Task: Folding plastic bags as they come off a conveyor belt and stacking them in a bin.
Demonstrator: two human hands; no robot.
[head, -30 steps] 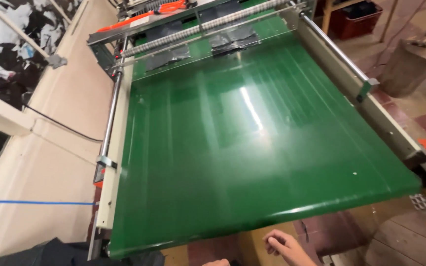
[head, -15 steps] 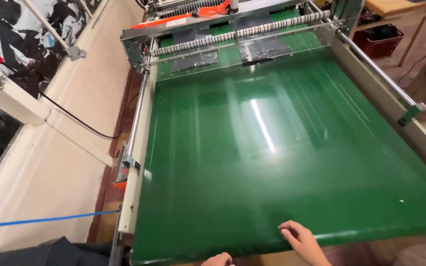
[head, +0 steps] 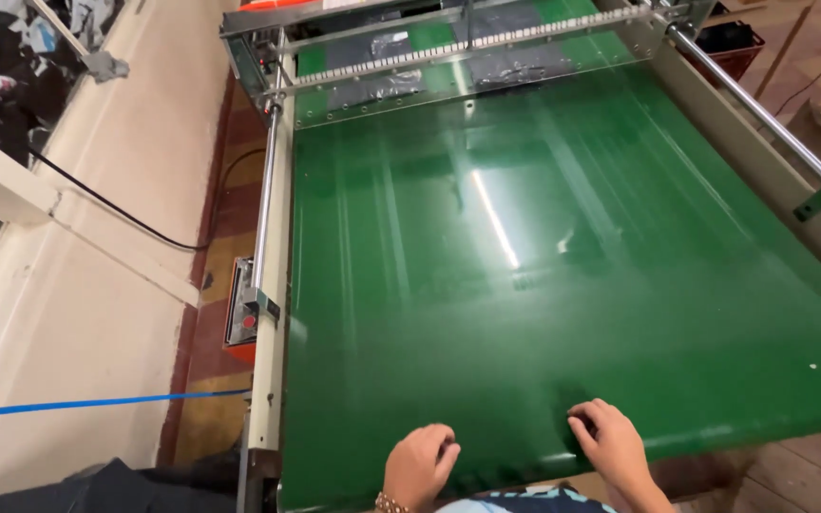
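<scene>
Both hands rest at the near edge of the green conveyor belt [head: 563, 275], bottom centre of frame. Left hand [head: 418, 464] has its fingers curled loosely, knuckles on the belt, holding nothing. Right hand [head: 610, 445] lies palm down, fingers bent onto the belt, empty. Roller bar [head: 467, 47] at upper centre; blue cord [head: 97, 404] at lower left.

I am standing in a small factory or workshop, at the near end of a wide green conveyor belt [head: 563, 285] set in a pale metal frame [head: 270, 313] with steel guide rods [head: 753, 100] along its sides. At the far end sits a roller unit [head: 467, 47] with a row of small teeth. A black cable [head: 116, 204] and a blue line [head: 97, 404] cross the bare concrete floor [head: 87, 313] beside the machine.
</scene>
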